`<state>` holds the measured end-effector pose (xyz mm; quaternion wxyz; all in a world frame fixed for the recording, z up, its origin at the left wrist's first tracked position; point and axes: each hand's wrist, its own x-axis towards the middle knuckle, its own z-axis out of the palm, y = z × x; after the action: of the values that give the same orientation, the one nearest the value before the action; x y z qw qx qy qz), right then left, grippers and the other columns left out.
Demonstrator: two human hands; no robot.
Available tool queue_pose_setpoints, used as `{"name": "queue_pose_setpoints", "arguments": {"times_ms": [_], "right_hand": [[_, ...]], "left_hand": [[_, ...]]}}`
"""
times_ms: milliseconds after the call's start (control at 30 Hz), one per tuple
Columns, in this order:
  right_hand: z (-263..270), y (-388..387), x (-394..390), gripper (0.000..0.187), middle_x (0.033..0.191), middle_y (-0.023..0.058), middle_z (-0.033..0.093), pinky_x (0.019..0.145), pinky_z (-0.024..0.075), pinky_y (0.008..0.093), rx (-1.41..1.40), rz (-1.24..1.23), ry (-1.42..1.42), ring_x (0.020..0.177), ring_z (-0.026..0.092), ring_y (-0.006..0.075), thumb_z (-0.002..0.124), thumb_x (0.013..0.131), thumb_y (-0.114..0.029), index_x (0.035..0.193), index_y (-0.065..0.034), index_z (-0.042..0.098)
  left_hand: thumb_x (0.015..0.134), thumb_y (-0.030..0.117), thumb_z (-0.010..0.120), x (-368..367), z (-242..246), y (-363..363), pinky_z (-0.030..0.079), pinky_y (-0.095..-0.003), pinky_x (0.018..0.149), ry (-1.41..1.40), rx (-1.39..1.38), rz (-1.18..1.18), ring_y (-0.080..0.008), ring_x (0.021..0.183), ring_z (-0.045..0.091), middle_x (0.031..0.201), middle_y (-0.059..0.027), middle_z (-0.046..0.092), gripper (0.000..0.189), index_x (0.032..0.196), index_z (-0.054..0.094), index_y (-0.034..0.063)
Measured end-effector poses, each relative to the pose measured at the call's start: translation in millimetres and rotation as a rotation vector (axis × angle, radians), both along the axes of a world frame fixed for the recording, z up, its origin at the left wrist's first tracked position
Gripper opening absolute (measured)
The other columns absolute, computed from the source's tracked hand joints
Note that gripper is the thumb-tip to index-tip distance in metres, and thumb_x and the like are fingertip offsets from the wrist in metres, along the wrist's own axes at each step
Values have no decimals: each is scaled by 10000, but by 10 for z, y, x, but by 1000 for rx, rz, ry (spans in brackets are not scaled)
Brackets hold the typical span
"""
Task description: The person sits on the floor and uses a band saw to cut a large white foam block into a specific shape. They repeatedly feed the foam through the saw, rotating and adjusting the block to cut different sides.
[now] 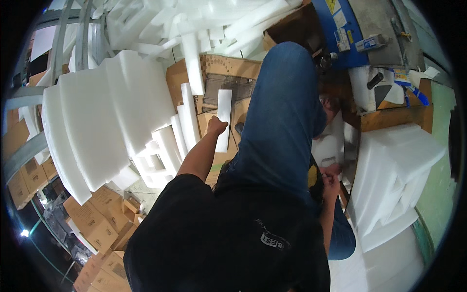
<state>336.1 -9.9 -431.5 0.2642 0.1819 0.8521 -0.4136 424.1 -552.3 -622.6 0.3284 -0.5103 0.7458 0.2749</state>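
Note:
My left hand [217, 125] reaches forward with its fingers closed at the edge of a narrow white foam strip [224, 104]. The strip stretches above and below the hand, over flattened cardboard [215, 64]. To the left of this hand, several white foam strips [189, 120] lean near a foam piece with square cut-outs [158, 162]. My right hand [330, 180] is low on the right, fingers bent, beside my thigh and a dark item with a yellow patch [312, 176]. Whether it grips anything is unclear.
Large white foam blocks [105, 106] stand at the left, below metal framing [60, 43]. Loose foam pieces [146, 22] heap up at the top. A foam stack [392, 175] stands right, under a cardboard surface [397, 118] with tools. Cardboard boxes [98, 222] sit lower left.

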Motion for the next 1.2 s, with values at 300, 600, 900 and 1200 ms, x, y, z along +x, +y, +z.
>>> {"name": "queue_pose_setpoints", "arguments": {"times_ms": [300,600,900,1200], "right_hand": [[68,59,142,232,871,49,695,763,502,287,206,47,31,790,629,128,712,958,-193,1107,-15,703],[200,-80,126,234,912,82,717,789,525,306,378,122,3,830,665,153,714,959,-188,1110,-10,704],[243,-116,103,225,932,92,709,808,529,317,320,131,-29,856,675,185,698,956,-163,1110,0,700],[211,-131,87,196,1040,113,715,910,507,327,259,191,5,1004,673,200,590,991,-97,1116,26,678]], "left_hand": [[710,306,853,158,-696,-13,463,-473,1116,-47,-18,196,-453,1286,577,1355,-348,573,1113,1507,213,-137],[739,350,871,-89,-953,228,499,-570,1040,-157,25,175,-428,1257,595,1420,-278,490,895,1452,420,51],[866,408,796,-204,-906,-428,491,-498,1021,323,32,-238,-417,1178,641,1255,-236,673,670,1362,538,39],[860,444,810,-225,-732,-2567,492,-435,935,435,-49,7,-312,1078,659,1222,-177,703,698,1313,619,-51]]}}
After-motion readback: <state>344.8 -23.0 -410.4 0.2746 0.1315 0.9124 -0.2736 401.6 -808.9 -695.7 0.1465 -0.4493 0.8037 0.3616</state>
